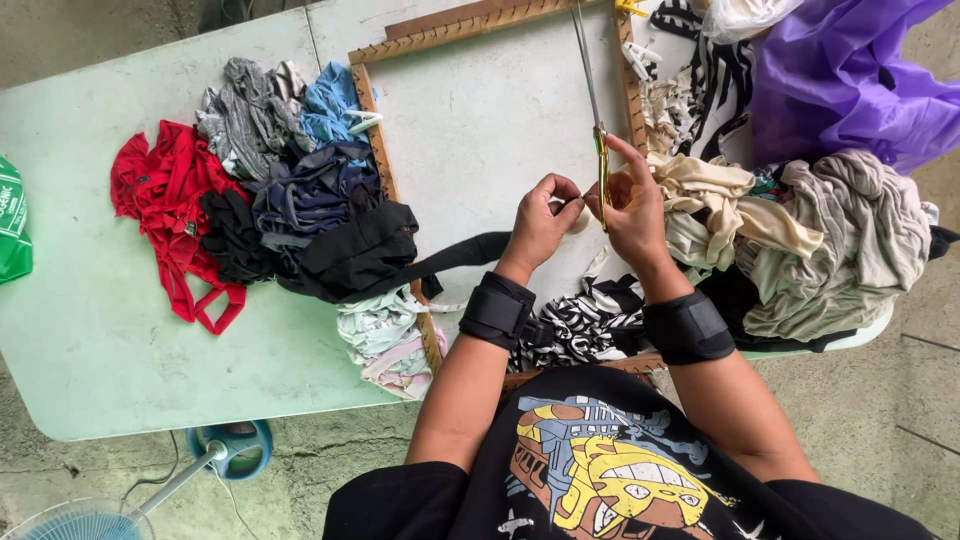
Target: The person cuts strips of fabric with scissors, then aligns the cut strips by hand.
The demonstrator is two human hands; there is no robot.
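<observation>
Head view, looking down at a pale green table (120, 330) with a wooden frame (372, 100) lying flat on it. Both hands are close together over the near right part of the frame's open middle. Left hand (540, 222) is pinched shut on a small pale strip of cloth (577, 214), thumb and fingers curled over its end. Right hand (632, 205) is closed around the yellow handles of a pair of scissors (596, 110), whose long blades point away toward the far edge, and its fingertips also meet the strip. Black wrist straps on both forearms. The strip looks light, limp and thin (judgement only): it should fold and slip rather than hold shape, so a fingertip pinch at the ends, kept taut between the hands, seems the sensible hold. Scissors are stiff and pointed; hold by the handles. Left of the frame: red fabric (165, 205), grey and blue pieces, a dark navy and black heap (330, 225). Right: beige and grey-green garments (840, 240), striped black-and-white cloth (585, 320) near the body, purple plastic sheet (850, 70) at far right.
</observation>
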